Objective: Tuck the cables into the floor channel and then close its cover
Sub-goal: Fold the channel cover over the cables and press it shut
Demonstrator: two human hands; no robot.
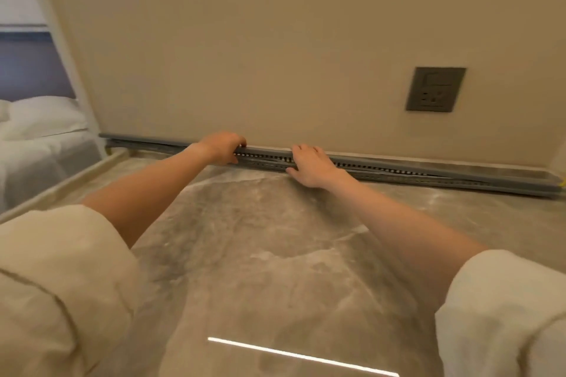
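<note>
A long grey slotted floor channel (pixel 398 173) runs along the foot of the beige wall, from the bed at left to the far right corner. Its grey cover strip (pixel 269 150) lies on top, seated at the left end and lifted off the slotted side through the middle. Dark cables (pixel 269 158) show in the gap between my hands. My left hand (pixel 222 147) curls over the cover, fingers hooked on its back edge. To its right, my right hand (pixel 311 164) lies flat with fingers spread on the cover and its thumb against the channel's front.
A grey wall socket (pixel 435 89) sits above the channel's right part. A bed with white linen (pixel 39 131) stands at the left behind a raised floor kerb (pixel 61 185). The marble floor (pixel 275 254) stretches between me and the wall.
</note>
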